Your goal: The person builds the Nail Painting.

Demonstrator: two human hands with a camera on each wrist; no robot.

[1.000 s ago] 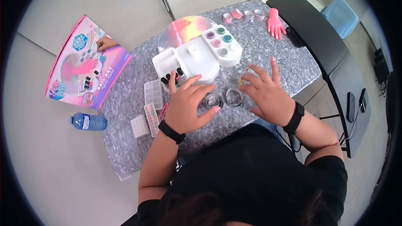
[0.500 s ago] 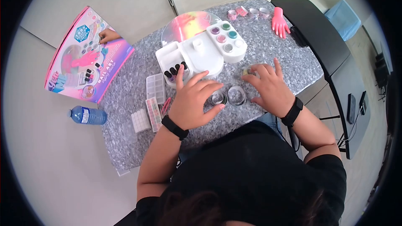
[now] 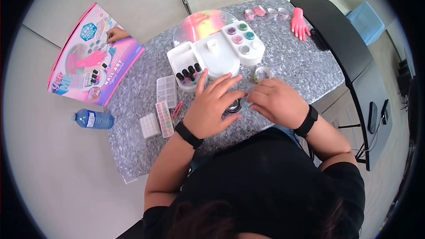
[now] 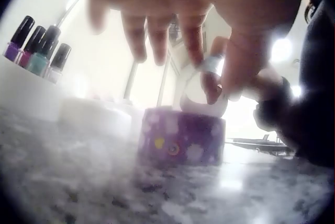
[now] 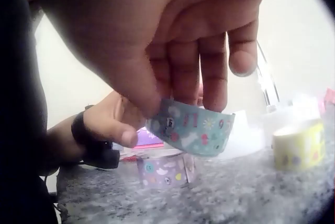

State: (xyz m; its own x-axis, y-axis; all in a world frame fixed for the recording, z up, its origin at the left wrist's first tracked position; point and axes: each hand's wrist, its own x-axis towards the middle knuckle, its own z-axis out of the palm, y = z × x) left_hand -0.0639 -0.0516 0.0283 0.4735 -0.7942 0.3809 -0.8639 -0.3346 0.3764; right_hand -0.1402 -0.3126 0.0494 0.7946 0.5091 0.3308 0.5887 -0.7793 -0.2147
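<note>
1. Reading the clock from between the person's hands, twelve straight ahead, the right hand [image 3: 279, 102] pinches a teal patterned ring [image 5: 192, 131] between thumb and fingers. It's tilted and clear of the desk [image 3: 305, 68], so I'd call that one lifted but not yet set down.

2. The left hand [image 3: 210, 108] has its fingers loose and spread above the purple ring [image 5: 163, 170], gripping nothing that I can make out. I can't tell whether its index fingertip touches the teal one.

3. The purple ring sits on the desk at the centre of the dial, just under the hands. The yellow ring [image 5: 298, 146] stands near, at one o'clock, apart from both hands.

4. Further off, towards half past twelve, four pink and pale rings [image 3: 249, 17] are grouped at the desk's far edge. Those look dealt with to me; by my reckoning the three nearer ones are what's left to place.

5. The white station [image 3: 217, 64] at eleven looks well set out: dark-capped polish bottles [image 3: 190, 76] stand in its near-left part, towards ten, and the coloured pots [image 3: 238, 40] fill its right wing, towards twelve.
</note>
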